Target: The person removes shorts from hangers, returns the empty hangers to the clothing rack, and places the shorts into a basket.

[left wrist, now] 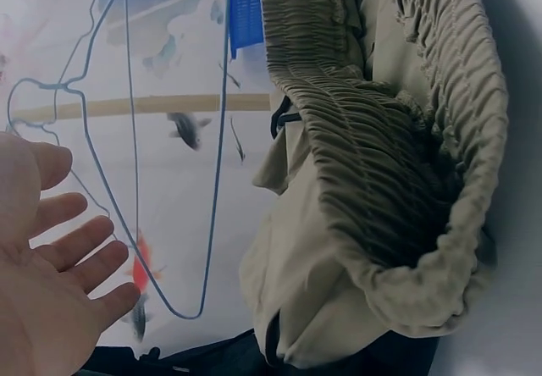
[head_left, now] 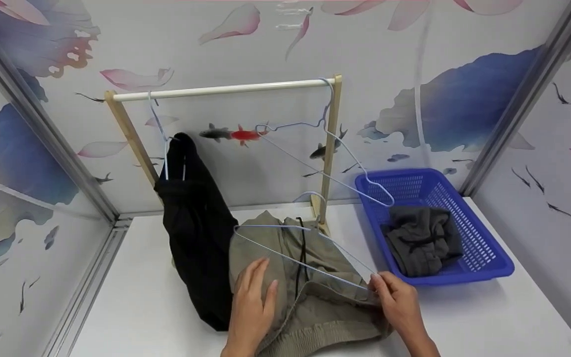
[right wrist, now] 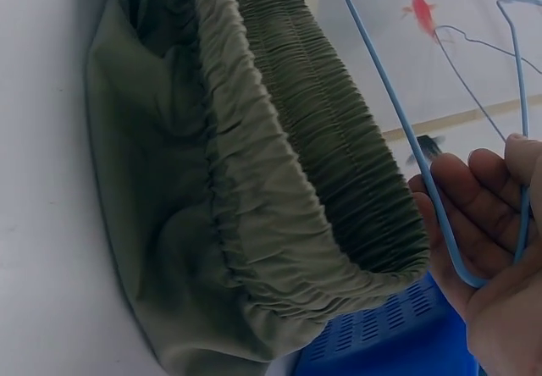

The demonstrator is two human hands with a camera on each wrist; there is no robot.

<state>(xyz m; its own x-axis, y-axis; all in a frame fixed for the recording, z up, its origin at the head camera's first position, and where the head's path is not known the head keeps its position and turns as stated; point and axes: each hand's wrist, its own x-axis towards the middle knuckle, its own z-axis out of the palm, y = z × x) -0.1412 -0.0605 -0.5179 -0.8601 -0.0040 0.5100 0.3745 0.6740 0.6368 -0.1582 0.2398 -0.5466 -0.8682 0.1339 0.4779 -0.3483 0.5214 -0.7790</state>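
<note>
A blue wire hanger (head_left: 325, 272) is held in my right hand (head_left: 402, 302), thumb and fingers pinching its right corner. In the right wrist view the hanger (right wrist: 406, 130) runs down into the curled fingers. My left hand (head_left: 253, 307) has its fingers extended and nothing in its grasp; the left wrist view shows the hand (left wrist: 51, 266) beside the hanger (left wrist: 106, 181). Under the hanger lie khaki pants (head_left: 315, 334) with a black drawstring. Their gathered elastic waistband (left wrist: 356, 190) gapes toward me, and the legs spread toward the rack.
A rack with a white rod (head_left: 226, 89) and wooden posts stands behind. Black pants (head_left: 191, 238) hang at its left on a hanger; another blue hanger (head_left: 310, 172) hangs bare at its right. A blue basket (head_left: 493, 263) at right holds a dark grey garment (head_left: 422, 243).
</note>
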